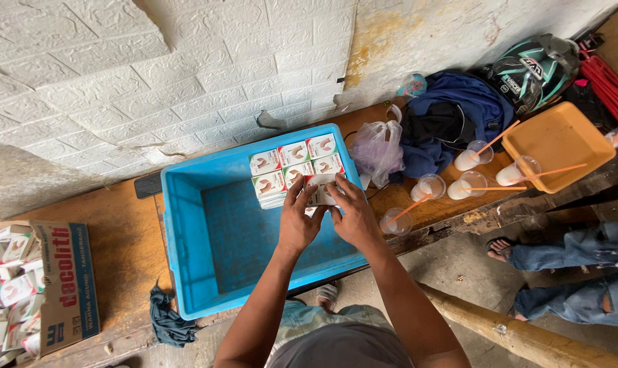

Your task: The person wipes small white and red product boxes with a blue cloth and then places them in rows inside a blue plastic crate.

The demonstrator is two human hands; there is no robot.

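Both hands meet over the far right corner of a large blue plastic crate (206,225), closed together on one small white cardboard packet with red print (320,191): the left hand (298,221) pinches its near left edge, the right hand (353,215) clasps its right side. Just beyond the fingers, rows of matching white packets (292,163) stand packed against the crate's far wall. To the right of the grip, outside the crate, lie a crumpled clear plastic bag (377,146) and several plastic cups with orange straws (459,180).
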